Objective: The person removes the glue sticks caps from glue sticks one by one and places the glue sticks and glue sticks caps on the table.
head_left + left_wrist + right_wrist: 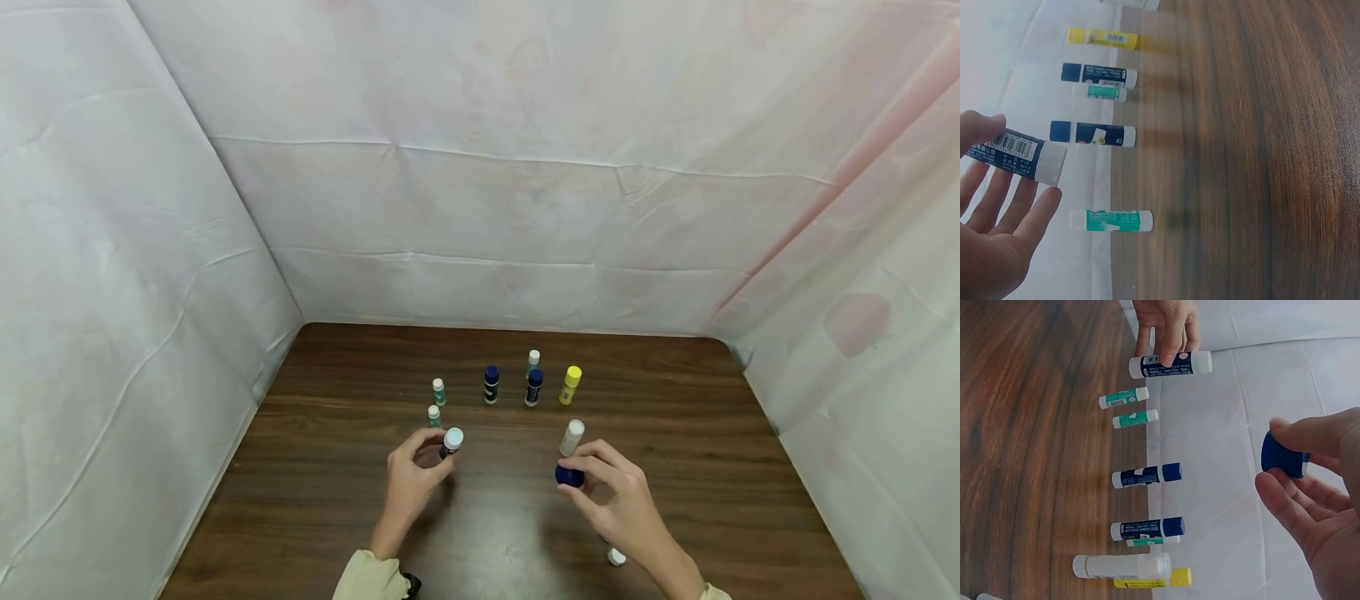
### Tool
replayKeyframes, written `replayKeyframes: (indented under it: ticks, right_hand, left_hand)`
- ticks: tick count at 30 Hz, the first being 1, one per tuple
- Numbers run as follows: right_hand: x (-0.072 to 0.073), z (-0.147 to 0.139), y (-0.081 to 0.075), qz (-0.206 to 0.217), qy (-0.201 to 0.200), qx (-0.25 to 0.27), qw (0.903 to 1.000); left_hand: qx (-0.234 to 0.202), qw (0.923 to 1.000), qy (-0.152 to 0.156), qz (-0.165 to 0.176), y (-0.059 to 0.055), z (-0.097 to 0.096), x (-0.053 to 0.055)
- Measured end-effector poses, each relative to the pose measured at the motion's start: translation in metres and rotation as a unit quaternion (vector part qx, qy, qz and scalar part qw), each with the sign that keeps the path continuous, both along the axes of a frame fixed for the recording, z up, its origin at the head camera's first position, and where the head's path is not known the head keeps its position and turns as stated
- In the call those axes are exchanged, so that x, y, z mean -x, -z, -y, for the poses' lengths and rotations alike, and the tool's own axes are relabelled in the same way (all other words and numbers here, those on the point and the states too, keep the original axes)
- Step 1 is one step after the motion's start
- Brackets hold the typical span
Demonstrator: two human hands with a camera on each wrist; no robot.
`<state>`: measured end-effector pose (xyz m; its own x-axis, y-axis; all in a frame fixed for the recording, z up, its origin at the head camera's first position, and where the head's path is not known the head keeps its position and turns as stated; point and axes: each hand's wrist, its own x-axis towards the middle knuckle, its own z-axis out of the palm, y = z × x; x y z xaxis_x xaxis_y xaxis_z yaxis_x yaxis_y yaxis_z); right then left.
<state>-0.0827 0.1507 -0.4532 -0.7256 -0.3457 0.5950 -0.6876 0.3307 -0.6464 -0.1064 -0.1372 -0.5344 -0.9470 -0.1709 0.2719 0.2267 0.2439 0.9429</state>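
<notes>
My left hand (411, 479) grips a navy-labelled glue stick (452, 440) upright above the table. Its white top shows with no blue cap on it, and its barcode label (1015, 149) faces the left wrist camera. Between thumb and fingers, my right hand (613, 493) pinches a dark blue cap (1284, 456), held up apart from any stick. Just beyond the right hand stands a white glue stick (572, 437). Two small green glue sticks with white caps stand near the left hand, the farther one (438, 392) fully visible and the nearer one (434, 415) partly hidden.
Farther back stand two navy glue sticks with blue caps (491, 384) (534, 387), a yellow glue stick (570, 385) and a green one (533, 359) partly behind a navy one. A small white piece (617, 557) lies by the right wrist. White cloth (480, 208) walls the wooden table.
</notes>
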Motion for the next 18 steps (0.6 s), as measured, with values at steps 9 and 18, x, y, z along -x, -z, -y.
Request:
replayKeyframes:
  ticks: [9, 18]
  right_hand:
    - [-0.013, 0.007, -0.027, 0.002, 0.019, -0.007, 0.9998]
    - [-0.010, -0.004, -0.001, 0.002, 0.030, -0.013, 0.9995]
  left_hand:
    - [-0.018, 0.9994, -0.011, 0.027, 0.010, 0.008, 0.007]
    - [-0.033, 0.9975, -0.016, 0.061, -0.009, 0.010, 0.001]
